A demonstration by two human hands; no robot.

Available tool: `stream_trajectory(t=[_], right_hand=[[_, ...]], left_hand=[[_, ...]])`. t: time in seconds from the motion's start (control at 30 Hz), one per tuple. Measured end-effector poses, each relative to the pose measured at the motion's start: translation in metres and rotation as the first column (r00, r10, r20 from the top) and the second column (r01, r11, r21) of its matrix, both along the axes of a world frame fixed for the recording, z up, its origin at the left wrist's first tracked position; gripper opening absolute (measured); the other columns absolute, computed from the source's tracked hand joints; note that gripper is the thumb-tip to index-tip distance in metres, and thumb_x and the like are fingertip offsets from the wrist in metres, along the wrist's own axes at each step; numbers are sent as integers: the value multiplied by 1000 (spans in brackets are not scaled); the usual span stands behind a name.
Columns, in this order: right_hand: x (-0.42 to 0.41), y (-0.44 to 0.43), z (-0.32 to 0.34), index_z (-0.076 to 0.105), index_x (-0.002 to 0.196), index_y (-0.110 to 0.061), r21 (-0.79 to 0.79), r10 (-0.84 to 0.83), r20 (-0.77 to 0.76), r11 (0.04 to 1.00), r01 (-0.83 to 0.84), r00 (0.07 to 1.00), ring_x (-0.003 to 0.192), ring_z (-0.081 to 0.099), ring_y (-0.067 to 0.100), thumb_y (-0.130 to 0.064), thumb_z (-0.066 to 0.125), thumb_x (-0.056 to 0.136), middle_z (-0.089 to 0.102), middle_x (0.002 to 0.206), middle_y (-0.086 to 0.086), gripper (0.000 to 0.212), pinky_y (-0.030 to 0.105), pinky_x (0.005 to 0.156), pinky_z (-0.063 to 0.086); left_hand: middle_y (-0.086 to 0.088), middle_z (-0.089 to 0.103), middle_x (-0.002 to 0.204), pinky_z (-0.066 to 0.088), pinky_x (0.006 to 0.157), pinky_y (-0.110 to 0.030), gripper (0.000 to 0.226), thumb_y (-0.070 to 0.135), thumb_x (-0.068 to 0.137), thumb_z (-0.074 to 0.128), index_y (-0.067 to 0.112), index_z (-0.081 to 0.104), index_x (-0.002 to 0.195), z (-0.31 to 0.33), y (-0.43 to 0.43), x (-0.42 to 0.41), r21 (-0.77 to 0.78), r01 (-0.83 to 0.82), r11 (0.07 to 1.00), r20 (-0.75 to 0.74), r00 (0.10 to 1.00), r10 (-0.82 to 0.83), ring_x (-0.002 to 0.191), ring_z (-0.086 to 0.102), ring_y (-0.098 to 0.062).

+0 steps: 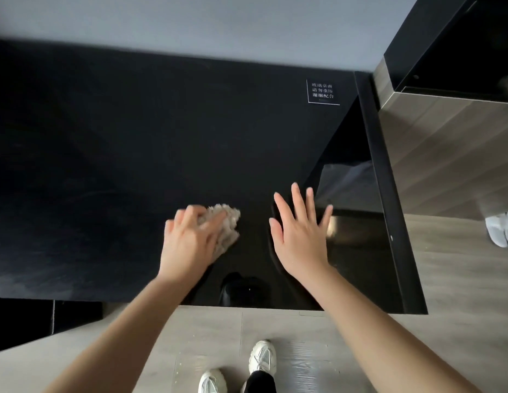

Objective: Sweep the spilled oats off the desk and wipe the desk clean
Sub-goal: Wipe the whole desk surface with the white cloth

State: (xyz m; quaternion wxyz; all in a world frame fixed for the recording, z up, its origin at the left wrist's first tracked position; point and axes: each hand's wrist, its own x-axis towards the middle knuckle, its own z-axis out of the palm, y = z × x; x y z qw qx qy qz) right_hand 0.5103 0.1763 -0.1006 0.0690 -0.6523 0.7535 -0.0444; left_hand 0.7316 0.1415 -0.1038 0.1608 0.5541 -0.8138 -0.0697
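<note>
The black glossy desk (133,165) fills the upper half of the head view. My left hand (190,239) presses a fluffy beige cloth (226,225) onto the desk near its front edge, fingers curled over the cloth and blurred by motion. My right hand (299,231) lies flat on the desk just to the right, fingers spread and straight, holding nothing. A gap of bare desk separates the two hands. No oats show on the desk surface. A few pale specks lie on the floor (179,364) below the desk edge.
A white-lettered sign (323,91) is stuck at the desk's back right. A wood and black cabinet (445,131) stands to the right. Another person's white shoes (499,231) are at the far right. My own shoes (261,355) stand on the wooden floor below the desk.
</note>
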Motion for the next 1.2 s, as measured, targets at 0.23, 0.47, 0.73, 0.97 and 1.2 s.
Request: stream_trajectory(t=[0.23, 0.47, 0.73, 0.97, 1.2], right_hand=[[2, -37, -15, 16, 154, -29, 35, 41, -76, 999, -38, 996, 149, 7, 36, -51, 14, 98, 13, 162, 9, 60, 67, 113, 13], [4, -39, -13, 19, 153, -30, 34, 15, -88, 999, -12, 996, 149, 9, 33, -52, 18, 97, 14, 162, 7, 61, 65, 114, 14], [6, -46, -8, 28, 150, -28, 0, -16, 15, 1000, 16, 1000, 149, 8, 32, -48, 25, 97, 17, 161, 7, 56, 64, 114, 9], [10, -183, -4, 22, 152, -26, -56, -126, 50, 990, 129, 991, 150, 5, 31, -40, 31, 100, 14, 162, 7, 55, 64, 116, 9], [7, -199, -19, 26, 151, -27, -43, -127, -59, 991, 124, 990, 148, 15, 32, -48, 21, 97, 22, 160, 6, 58, 64, 113, 17]], left_hand=[[-3, 49, 109, 33, 77, -37, 34, 35, 90, 46, 32, 65, 118, 5, -17, -7, 31, -72, 997, -75, 994, 74, 95, 44, -22], [-1, 50, 109, 31, 77, -35, 35, 36, 91, 43, 38, 65, 118, 3, -69, -19, 20, 29, 999, -55, 998, -27, 95, 46, -23], [2, 49, 110, 30, 79, -32, 31, 32, 91, 52, 35, 66, 118, 3, -69, -17, 43, 126, 991, -92, 988, -121, 96, 45, -18], [2, 50, 110, 37, 76, -32, 38, 36, 89, 43, 33, 67, 119, 4, -81, -5, 61, 297, 953, -101, 952, -290, 97, 48, -18], [-5, 51, 110, 35, 76, -35, 38, 38, 92, 40, 34, 65, 120, 3, -200, -30, 32, 96, 995, -78, 993, -93, 94, 47, -25]])
